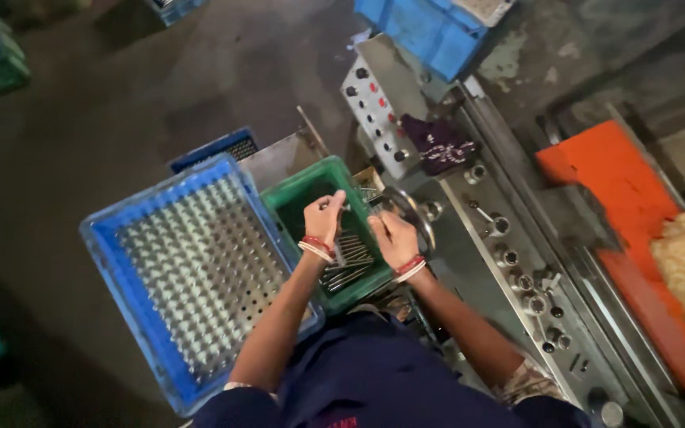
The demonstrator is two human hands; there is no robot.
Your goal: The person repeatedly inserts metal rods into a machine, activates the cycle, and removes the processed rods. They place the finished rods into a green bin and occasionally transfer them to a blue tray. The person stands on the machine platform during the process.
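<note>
My left hand [325, 218] is raised over a green crate [299, 200] and its fingers are closed on a thin metal rod. My right hand [394, 236] hovers at the crate's right rim, fingers curled around what looks like another small metal rod. Loose metal rods [350, 261] lie in a pile in the bottom of the green crate. Both wrists wear red and white bangles. To the left stands a blue crate [101, 238] packed with several upright metal rods in neat rows.
A grey machine bench [509, 261] with sockets and fittings runs along the right. Its control panel [374, 107] has buttons, with a dark cloth [441, 147] beside it. An orange tray [636, 206] holds pale scraps. More blue crates [430, 28] stand behind.
</note>
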